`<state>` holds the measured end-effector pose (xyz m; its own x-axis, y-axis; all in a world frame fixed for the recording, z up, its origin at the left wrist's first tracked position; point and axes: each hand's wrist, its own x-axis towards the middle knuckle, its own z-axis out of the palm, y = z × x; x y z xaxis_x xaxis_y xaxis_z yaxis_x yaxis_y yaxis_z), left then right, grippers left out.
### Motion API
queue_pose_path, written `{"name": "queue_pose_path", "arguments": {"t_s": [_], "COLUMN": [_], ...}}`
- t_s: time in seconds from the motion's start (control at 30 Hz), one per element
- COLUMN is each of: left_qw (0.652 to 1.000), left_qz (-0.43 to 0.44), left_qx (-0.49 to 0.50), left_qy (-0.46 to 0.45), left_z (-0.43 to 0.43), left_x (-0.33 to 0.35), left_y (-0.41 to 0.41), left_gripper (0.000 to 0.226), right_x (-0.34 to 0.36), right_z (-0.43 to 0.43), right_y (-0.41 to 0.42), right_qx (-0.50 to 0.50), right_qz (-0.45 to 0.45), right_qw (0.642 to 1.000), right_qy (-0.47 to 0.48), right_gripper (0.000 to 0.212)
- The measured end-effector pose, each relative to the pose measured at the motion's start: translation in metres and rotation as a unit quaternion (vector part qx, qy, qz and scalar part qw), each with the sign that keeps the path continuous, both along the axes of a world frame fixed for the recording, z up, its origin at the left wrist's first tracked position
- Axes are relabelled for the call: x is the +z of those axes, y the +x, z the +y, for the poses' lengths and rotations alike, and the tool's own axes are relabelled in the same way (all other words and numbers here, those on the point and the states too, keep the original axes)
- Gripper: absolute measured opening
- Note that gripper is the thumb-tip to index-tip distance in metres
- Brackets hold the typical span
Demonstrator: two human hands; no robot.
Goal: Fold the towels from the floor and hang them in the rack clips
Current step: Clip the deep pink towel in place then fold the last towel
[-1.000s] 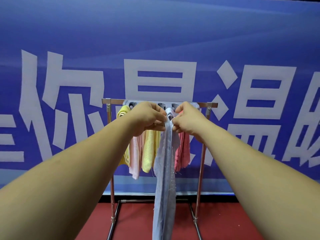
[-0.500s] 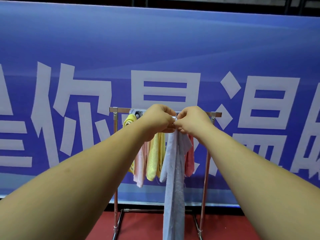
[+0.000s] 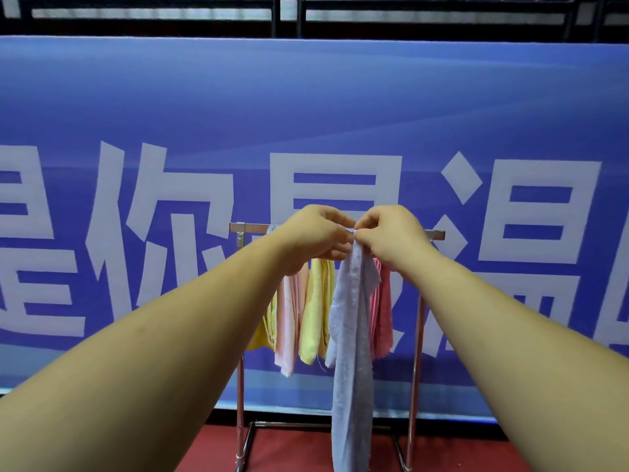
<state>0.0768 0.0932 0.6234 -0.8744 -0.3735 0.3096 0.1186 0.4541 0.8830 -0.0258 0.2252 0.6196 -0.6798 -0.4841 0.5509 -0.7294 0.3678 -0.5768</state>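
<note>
A long pale blue towel hangs straight down from the top bar of a metal rack. My left hand and my right hand meet at the bar and both pinch the towel's top end there. The clip under my fingers is hidden. To the left of the blue towel hang a yellow towel, a pale pink towel and another yellow towel, partly behind my left arm. A darker pink towel hangs to the right.
A tall blue banner with large white characters stands right behind the rack. The rack's base frame rests on red floor. A dark railing runs above the banner.
The view has tilted upward, so the rack sits lower in frame. My hands have risen from just under the bar to the bar itself, still closed on the blue towel's top.
</note>
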Motion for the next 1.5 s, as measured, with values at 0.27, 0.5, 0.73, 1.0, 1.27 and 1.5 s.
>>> {"name": "queue_pose_path", "arguments": {"t_s": [0.27,0.5,0.73,1.0,1.27,1.5], "left_qw": [0.994,0.979,0.977,0.994,0.996,0.994], "left_qz": [-0.067,-0.196,-0.21,-0.095,-0.009,0.015], "left_qx": [0.036,-0.01,-0.026,0.044,0.087,0.105], "left_qy": [-0.084,-0.061,-0.042,-0.037,-0.023,-0.004], "left_z": [-0.006,-0.024,-0.027,-0.032,-0.033,-0.036], "left_x": [-0.007,-0.014,-0.017,-0.016,-0.032,-0.045], "left_y": [0.004,0.017,0.025,0.025,0.021,0.022], "left_gripper": [0.018,0.026,0.022,0.017,0.022,0.03], "right_x": [0.008,0.008,-0.001,-0.019,-0.038,-0.056], "right_z": [0.027,0.045,0.051,0.063,0.06,0.053], "right_y": [0.004,-0.017,-0.035,-0.048,-0.049,-0.05], "right_qx": [0.128,0.138,0.127,0.094,0.094,0.098], "right_qz": [-0.128,-0.174,-0.174,-0.172,-0.205,-0.222], "right_qw": [0.975,0.959,0.963,0.974,0.964,0.956], "right_qy": [-0.131,-0.178,-0.164,-0.11,-0.138,-0.164], "right_gripper": [0.016,0.015,0.015,0.012,0.025,0.023]}}
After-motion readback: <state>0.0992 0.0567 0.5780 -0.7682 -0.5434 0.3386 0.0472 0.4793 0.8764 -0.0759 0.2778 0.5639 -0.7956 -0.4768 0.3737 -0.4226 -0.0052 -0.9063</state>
